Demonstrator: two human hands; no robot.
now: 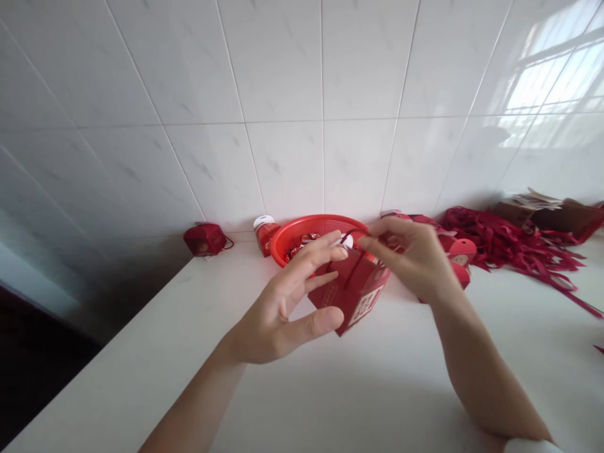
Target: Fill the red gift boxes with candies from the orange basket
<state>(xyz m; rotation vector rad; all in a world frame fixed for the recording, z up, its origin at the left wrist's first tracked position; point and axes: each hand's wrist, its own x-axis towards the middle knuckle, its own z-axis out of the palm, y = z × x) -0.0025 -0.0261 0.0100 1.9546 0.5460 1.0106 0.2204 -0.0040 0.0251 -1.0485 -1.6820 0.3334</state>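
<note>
A small red gift box (340,301) with a white printed panel is in front of me, tilted, with a dark cord handle at its top. My right hand (413,255) pinches the cord between thumb and fingers at the box's upper right. On the left side of the box, my left hand (278,308) is open, fingers and thumb spread; whether its fingertips touch the box or cord I cannot tell. Directly behind the box stands an orange-red plastic basket (306,221) with red-wrapped pieces (302,242) inside, partly hidden by my hands.
Another red box (205,239) sits by the wall at the table's left corner. A red container with a white top (265,234) stands beside the basket. To the right lie red cut-out pieces (460,250), a heap of red ribbons (495,236) and a brown carton (566,217).
</note>
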